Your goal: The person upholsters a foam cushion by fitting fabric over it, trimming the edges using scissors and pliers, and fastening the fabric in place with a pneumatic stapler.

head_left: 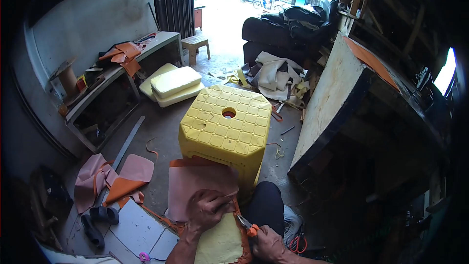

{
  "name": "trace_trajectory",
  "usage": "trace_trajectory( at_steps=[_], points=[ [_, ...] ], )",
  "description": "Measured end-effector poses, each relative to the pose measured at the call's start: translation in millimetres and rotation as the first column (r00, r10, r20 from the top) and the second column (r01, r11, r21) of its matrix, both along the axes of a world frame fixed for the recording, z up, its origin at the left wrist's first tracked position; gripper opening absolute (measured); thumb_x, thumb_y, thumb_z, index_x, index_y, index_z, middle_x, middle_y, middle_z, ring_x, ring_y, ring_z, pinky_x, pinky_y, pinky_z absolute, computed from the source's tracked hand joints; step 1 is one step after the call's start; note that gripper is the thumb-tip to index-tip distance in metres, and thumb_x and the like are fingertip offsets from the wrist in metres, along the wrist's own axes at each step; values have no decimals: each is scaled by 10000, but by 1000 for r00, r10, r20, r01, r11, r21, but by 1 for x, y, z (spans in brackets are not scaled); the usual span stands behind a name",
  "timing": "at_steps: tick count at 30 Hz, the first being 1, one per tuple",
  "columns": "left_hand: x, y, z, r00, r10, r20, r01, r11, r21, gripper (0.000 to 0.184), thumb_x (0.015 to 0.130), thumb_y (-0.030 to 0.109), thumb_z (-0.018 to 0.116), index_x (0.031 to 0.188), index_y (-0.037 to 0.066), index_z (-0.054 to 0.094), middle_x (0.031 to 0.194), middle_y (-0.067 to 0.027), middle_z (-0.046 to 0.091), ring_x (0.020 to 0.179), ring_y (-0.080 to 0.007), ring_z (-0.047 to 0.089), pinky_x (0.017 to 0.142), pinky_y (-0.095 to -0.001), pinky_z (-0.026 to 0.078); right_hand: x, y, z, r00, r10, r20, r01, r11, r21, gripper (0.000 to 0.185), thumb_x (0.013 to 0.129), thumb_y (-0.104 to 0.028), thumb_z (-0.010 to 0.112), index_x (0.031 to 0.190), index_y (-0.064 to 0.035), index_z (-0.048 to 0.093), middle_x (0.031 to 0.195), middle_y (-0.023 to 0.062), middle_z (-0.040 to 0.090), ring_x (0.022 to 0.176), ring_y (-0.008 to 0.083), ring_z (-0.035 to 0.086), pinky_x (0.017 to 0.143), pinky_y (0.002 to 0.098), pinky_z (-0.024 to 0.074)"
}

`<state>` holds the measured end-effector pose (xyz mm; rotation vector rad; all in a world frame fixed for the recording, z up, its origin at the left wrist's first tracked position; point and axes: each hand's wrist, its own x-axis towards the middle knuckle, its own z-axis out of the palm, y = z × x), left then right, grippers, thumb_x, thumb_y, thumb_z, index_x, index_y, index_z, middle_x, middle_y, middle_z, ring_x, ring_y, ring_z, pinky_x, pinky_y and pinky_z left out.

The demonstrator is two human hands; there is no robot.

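Near: one pale-yellow foam pad (215,244) with an orange fabric margin down its right side, between the forearms, lower end cut off by the frame. Right hand (267,244) closed round the orange handles of one pointed metal hand tool (252,230), tip at that margin; pliers or scissors, cannot tell. Left hand (207,209) has fingers bunched together, clamped on the lower right edge of one pink-backed orange sheet (195,181), just above the pad. Dark-trousered knee (266,200) close beyond the right hand leaves little room there; past it, one coil of pale wire (291,222) and red-handled scissors (299,245). Left side: two dark sandals (93,225) at the white floor tiles (134,222), then pink-and-orange offcuts (134,171) and one long grey metal strip (128,142). Ahead, one yellow plastic stool (224,122) with cut-off corners; something red and whitish shows through its round hole. Bare grey floor (163,122) gives open room left of it; right, a narrower lane runs to the lower edge of a slanting pale panel (327,102). Farther: three pale-yellow foam cushions (176,80), piled; one tan woven-look stool (195,43).
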<state>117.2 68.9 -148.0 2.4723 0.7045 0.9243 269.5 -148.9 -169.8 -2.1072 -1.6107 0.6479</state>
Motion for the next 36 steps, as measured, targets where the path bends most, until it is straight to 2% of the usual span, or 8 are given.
trace_trajectory(
  at_steps=[2, 4, 8, 10, 15, 16, 19, 36],
  points=[
    [0, -2, 2, 1000, 10, 8, -10, 1000, -9, 206, 729, 174, 823, 930, 145, 791, 900, -14, 725, 876, -206, 679, 878, -371, 480, 22, 5, -8, 992, 76, -101, -86, 991, -99, 180, 795, -101, 653, 938, 4, 624, 1111, 217, 635, 893, 375, 669, 756, 469, 531],
    [1, 1, 1, 999, -46, 0, 46, 999, -9, 200, 730, 180, 820, 926, 153, 791, 895, -7, 724, 878, -202, 678, 876, -367, 480, 40, 9, -17, 983, 143, -117, -137, 989, 63, 186, 810, -129, 649, 921, 13, 601, 934, 213, 651, 755, 407, 666, 668, 458, 534],
    [-1, 1, -6, 1000, -3, 10, 3, 999, 37, 198, 731, 177, 818, 925, 152, 791, 885, -7, 721, 868, -205, 678, 865, -372, 486, 50, 15, -17, 845, 39, -533, -192, 953, -235, 263, 815, -116, 649, 1041, 17, 630, 752, 69, 591, 660, 202, 608, 642, 359, 493],
    [-4, 3, -8, 999, 11, 35, -13, 999, 45, 220, 734, 170, 818, 952, 155, 796, 877, -8, 718, 861, -207, 679, 849, -376, 493, 30, 7, -26, 311, -249, -917, -5, 965, -263, 269, 812, -70, 603, 1067, 7, 641, 773, 5, 564, 688, 119, 543, 646, 293, 459],
    [-2, -1, -11, 1000, 21, -5, -21, 999, -26, 204, 764, 199, 814, 965, 169, 799, 930, -1, 736, 911, -194, 683, 909, -372, 475, 18, 3, -38, 111, -352, -929, 554, 798, -236, 231, 888, -27, 565, 1108, 25, 611, 1247, 180, 607, 1075, 301, 677, 868, 424, 589],
    [-1, -1, -10, 1000, 20, 1, -20, 999, -26, 206, 763, 194, 814, 967, 168, 799, 934, -4, 739, 906, -196, 684, 906, -370, 479, 27, 2, -31, 106, -351, -930, 557, 796, -237, 231, 888, -27, 565, 1108, 25, 611, 1247, 180, 607, 1075, 301, 677, 868, 424, 589],
    [2, 0, -8, 1000, -6, 14, 6, 999, -41, 210, 765, 191, 814, 972, 164, 799, 930, -9, 739, 899, -200, 686, 901, -368, 485, 47, -14, -8, -479, -320, -818, 53, 919, -391, 390, 945, -58, 555, 1330, -24, 501, 1329, 196, 590, 1147, 355, 646, 916, 502, 577],
    [-3, -6, 0, 999, -14, 37, 13, 1000, 23, 220, 736, 160, 819, 955, 151, 793, 890, -15, 724, 862, -211, 679, 884, -393, 483, -12, -5, 19, -711, -301, -636, -133, 945, -299, 434, 1058, -494, 458, 1282, -146, 591, 1236, 146, 693, 1069, 319, 712, 857, 532, 613]
  ],
)
